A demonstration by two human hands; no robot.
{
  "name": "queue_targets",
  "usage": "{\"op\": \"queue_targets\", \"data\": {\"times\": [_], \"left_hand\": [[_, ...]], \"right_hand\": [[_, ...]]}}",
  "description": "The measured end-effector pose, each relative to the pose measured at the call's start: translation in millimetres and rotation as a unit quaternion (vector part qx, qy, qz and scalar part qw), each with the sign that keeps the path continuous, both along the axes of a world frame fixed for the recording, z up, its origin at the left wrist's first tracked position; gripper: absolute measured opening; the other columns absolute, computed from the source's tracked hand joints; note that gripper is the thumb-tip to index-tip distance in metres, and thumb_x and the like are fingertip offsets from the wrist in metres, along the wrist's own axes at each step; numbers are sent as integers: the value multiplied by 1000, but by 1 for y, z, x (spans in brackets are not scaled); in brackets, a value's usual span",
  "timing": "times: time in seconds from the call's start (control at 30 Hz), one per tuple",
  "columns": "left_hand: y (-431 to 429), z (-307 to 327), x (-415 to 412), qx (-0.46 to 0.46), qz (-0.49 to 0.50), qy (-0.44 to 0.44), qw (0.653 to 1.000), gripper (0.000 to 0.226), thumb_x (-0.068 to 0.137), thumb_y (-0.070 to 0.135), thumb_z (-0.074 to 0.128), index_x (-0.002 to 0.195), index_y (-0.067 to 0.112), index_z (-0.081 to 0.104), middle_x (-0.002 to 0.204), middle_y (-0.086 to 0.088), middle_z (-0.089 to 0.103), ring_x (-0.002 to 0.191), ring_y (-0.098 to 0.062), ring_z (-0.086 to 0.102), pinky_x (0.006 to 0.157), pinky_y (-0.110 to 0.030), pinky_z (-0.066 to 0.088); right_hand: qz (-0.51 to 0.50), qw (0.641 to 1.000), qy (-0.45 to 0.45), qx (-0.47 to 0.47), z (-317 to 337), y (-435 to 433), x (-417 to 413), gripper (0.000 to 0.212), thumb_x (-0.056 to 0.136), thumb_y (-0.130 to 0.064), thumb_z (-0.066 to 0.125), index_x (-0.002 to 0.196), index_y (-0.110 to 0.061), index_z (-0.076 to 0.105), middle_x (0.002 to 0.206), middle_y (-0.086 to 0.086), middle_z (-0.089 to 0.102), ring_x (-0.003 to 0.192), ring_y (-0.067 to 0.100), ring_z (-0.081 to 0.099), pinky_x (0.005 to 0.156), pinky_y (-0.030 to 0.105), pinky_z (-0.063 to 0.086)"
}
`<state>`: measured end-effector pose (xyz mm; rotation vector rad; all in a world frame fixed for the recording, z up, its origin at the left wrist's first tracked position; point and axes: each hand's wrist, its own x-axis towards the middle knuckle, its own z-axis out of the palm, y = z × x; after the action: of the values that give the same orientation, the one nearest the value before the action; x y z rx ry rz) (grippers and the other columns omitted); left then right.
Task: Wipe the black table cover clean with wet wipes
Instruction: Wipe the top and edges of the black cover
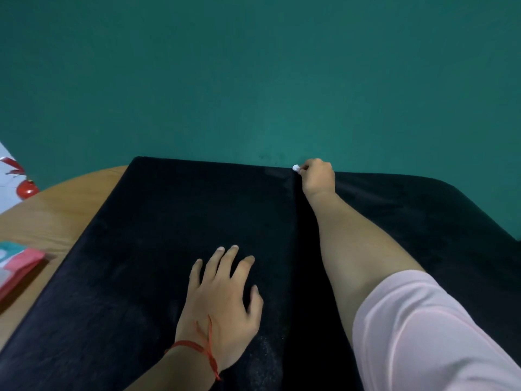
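Nearest, the left hand [222,303] lies flat on the black table cover [135,249], fingers spread and straight, a red string bracelet [194,348] at its wrist. To its right a pink sleeve [428,334] leads along the bare forearm to the right hand [318,176] at the cover's far edge, fingers curled, pinching a small balled wet wipe [295,167]. At left, a pink and teal packet [19,263] lies on the wooden table [56,213]. A green wall [253,80] stands beyond.

Teal surface [253,66] behind a wooden table [56,210]
A rounded light-wood edge is seen at the left.
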<state>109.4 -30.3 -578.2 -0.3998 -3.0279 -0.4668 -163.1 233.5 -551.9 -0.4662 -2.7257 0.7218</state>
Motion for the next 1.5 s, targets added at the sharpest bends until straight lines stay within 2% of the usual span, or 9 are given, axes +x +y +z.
{"op": "queue_targets", "data": {"times": [0.2, 0.5, 0.63, 0.8, 0.9, 1.0, 1.17, 1.37, 1.5], "left_hand": [[1, -1, 1, 3, 7, 0, 1000, 57, 99, 54, 30, 152, 38, 44, 165, 10, 34, 158, -14, 19, 128, -51, 19], [1, 1, 1, 9, 12, 9, 1000, 56, 98, 53, 31, 151, 40, 42, 165, 10, 34, 157, -13, 21, 129, -49, 18], [2, 0, 0, 6, 14, 6, 1000, 57, 98, 53, 31, 151, 39, 46, 164, 10, 36, 157, -13, 22, 129, -49, 19], [2, -2, 1, 9, 9, 7, 1000, 57, 98, 54, 31, 150, 37, 47, 164, 9, 37, 157, -15, 23, 128, -50, 20], [3, -1, 0, 5, 10, 9, 1000, 57, 98, 54, 30, 151, 38, 45, 165, 9, 35, 157, -14, 20, 128, -50, 18], [2, 0, 0, 7, 13, 9, 1000, 56, 98, 53, 33, 149, 36, 49, 163, 8, 40, 156, -16, 26, 127, -51, 22], [2, 1, 0, 10, 12, 3, 1000, 57, 98, 53, 31, 150, 36, 47, 165, 8, 36, 157, -16, 23, 128, -51, 20], [1, 2, 0, 12, 10, 6, 1000, 59, 97, 53, 28, 151, 36, 45, 165, 7, 35, 157, -16, 21, 128, -51, 18], [2, 1, 0, 10, 10, 4, 1000, 57, 97, 53, 31, 148, 36, 48, 163, 6, 38, 156, -17, 25, 127, -52, 20]], "right_hand": [[-36, 997, -12, -60, 6, -28, -17, 19, 101, -17, 69, 94, -1, 77, 93, 14, 72, 80, 32, 65, 73, 35, 57], [112, 993, -38, -32, 4, -115, -21, 24, 99, -1, 58, 102, -10, 80, 102, 9, 74, 84, 29, 68, 71, 29, 52], [127, 991, -49, -7, 8, -87, -15, 22, 101, -10, 63, 111, -15, 81, 105, 8, 74, 93, 31, 70, 80, 33, 56], [28, 998, -45, 19, 9, -19, -8, 18, 101, -21, 70, 107, -9, 82, 102, 17, 76, 91, 37, 70, 84, 38, 60], [7, 999, -44, 27, 9, -11, -4, 18, 101, -10, 65, 109, -7, 81, 104, 16, 76, 81, 32, 65, 79, 36, 61], [79, 995, -48, 30, 9, -34, 4, 28, 102, -4, 60, 118, -12, 80, 114, 13, 76, 92, 31, 70, 85, 36, 61], [214, 973, -68, 45, 18, -40, 37, 19, 103, -18, 69, 118, -20, 81, 129, 1, 75, 118, 21, 69, 105, 29, 51], [298, 943, -140, 48, 41, -17, 113, 11, 94, -23, 82, 102, -29, 85, 101, -17, 78, 94, -7, 67, 99, 17, 51], [343, 915, -214, 17, 46, -10, 140, 9, 92, -25, 84, 93, -34, 85, 85, -16, 79, 84, -2, 73, 85, 9, 49]]}}
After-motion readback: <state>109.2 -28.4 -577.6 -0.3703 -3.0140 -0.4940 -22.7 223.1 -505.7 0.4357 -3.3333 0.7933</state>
